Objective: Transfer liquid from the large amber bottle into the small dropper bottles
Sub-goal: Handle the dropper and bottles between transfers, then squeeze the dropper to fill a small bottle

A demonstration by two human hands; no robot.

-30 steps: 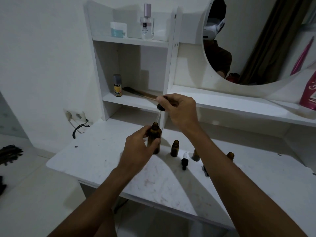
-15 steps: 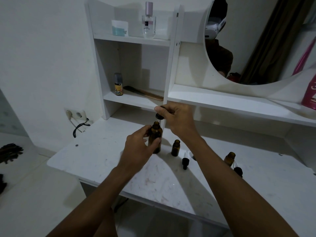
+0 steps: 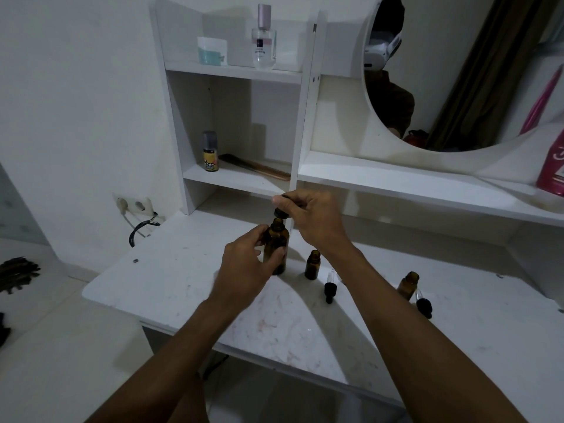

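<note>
Left hand [image 3: 247, 257]: my fingers and thumb are curled round the body of the large amber bottle [image 3: 276, 248]; firm grip from the left side.
Right hand [image 3: 311, 218]: my thumb and fingertips pinch the black dropper cap [image 3: 280, 212] from above.
Large amber bottle: upright, base on the table [image 3: 183, 285], near the rear middle of the surface; neck uncovered.
Dropper cap: just above the mouth of the large amber bottle, slightly tilted; I cannot tell where its glass tube sits.
Small dropper bottle, near [image 3: 312, 265]: upright and uncapped, just to the right of the large amber bottle, apart from it.
Small dropper bottle, far [image 3: 409, 283]: uncapped, further right, partly hidden behind my right forearm.
Loose dropper, first [image 3: 330, 286]: lying on the table between the two small bottles, black bulb toward me.
Loose dropper, second [image 3: 424, 305]: lying on the table beside the far small bottle.
Lower shelf [image 3: 232, 181]: carries a spray can [image 3: 210, 152] and a comb [image 3: 256, 169].
Upper shelf [image 3: 232, 70]: carries a clear perfume bottle [image 3: 264, 38] and a pale jar [image 3: 212, 50].
Mirror [image 3: 457, 71]: round, above the right-hand shelf.
</note>
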